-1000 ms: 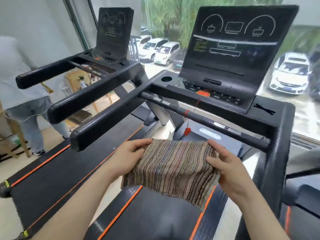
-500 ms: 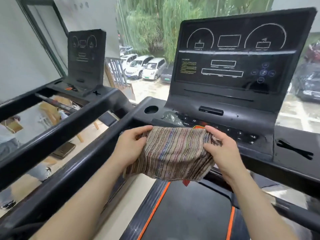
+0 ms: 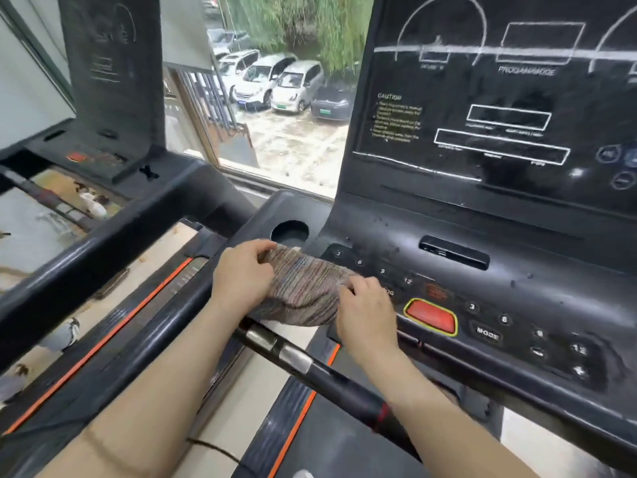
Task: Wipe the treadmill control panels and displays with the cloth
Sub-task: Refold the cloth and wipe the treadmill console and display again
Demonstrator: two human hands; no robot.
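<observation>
Centre frame, your left hand (image 3: 241, 278) and right hand (image 3: 366, 309) both grip the striped cloth (image 3: 303, 292), bunched between them on the left end of the treadmill's control panel (image 3: 524, 291); the left fingers curl over the cloth's upper edge, the right fingers pinch its right side. The cloth lies on the panel's left corner, just below the round cup holder (image 3: 289, 232) and beside the numbered keys, its lower edge drooping over the panel's front lip above the crossbar (image 3: 310, 369). Just right of your right hand sits the red stop button (image 3: 431, 316) with its yellow rim, and further right the MODE key (image 3: 487, 334). Filling the upper right of the frame, the dark display (image 3: 482, 98) stands upright behind the panel, white outlines and a caution notice printed on it. At upper left a second treadmill's display (image 3: 110, 63) rises, with parked cars (image 3: 275, 85) visible through the window between the two
</observation>
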